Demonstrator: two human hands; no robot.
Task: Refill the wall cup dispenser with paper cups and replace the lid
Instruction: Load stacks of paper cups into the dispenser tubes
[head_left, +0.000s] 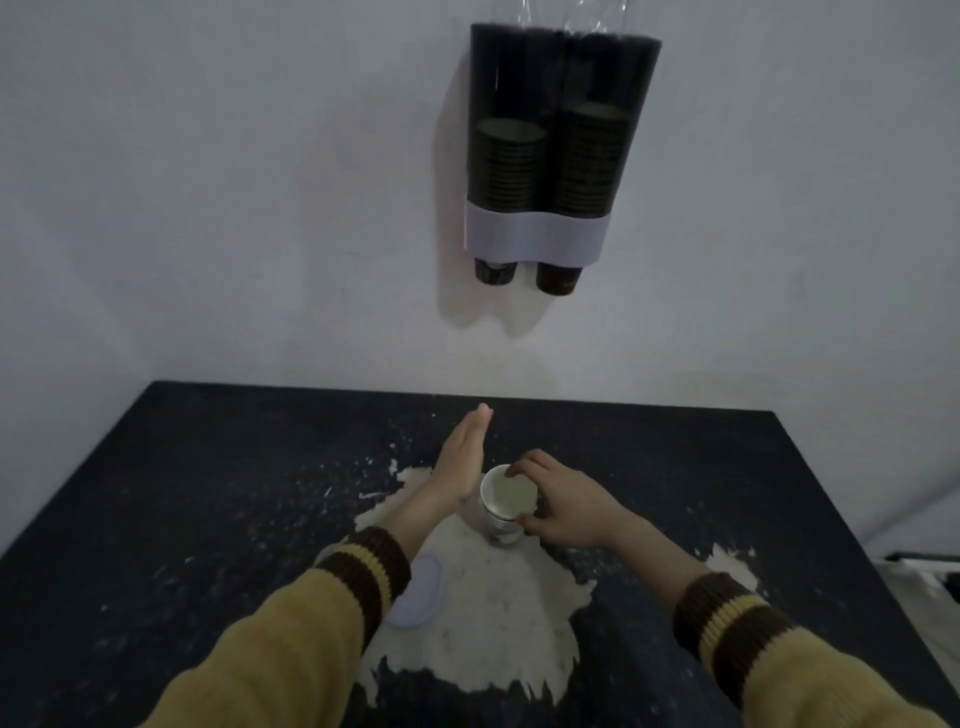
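- White paper cups (506, 500), short nested stack, upright on dark speckled surface (208, 467); right hand (563, 512) curls round rim, probably to lift.
- Left hand (462, 462) flat, empty, just left of stack: probably steadying.
- Dark twin-tube wall dispenser (561, 130) above and beyond stack; pale oval lid (418, 597) near-left of stack, set aside for loading.

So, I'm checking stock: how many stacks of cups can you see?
3. A left stack and a right stack inside the wall dispenser, and a short stack on the table, held by the right hand. None seems hidden.
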